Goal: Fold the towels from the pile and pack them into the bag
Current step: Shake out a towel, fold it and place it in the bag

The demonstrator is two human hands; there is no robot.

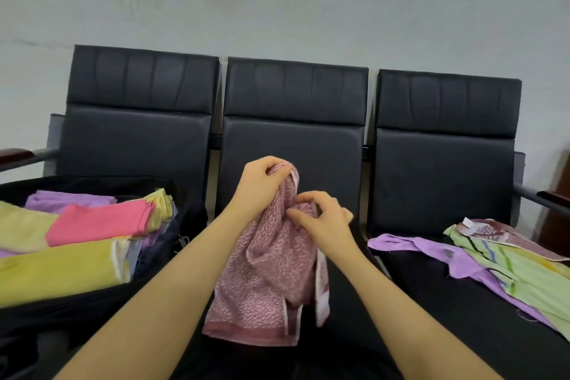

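Observation:
A pink speckled towel (271, 274) hangs crumpled over the middle seat. My left hand (262, 183) grips its top edge, held highest. Just below and to the right, my right hand (324, 216) pinches a fold of the same towel. On the left seat sits an open black bag (188, 213) holding several folded towels: yellow (58, 271), pink (101, 222) and purple (64, 199). On the right seat lies the loose pile, with a purple towel (431, 248), a green striped towel (530, 271) and a maroon patterned one (499, 233).
Three black padded chairs (293, 108) stand joined in a row against a pale wall. Metal armrests with wooden caps stick out at the far left (18, 154) and far right (552, 197).

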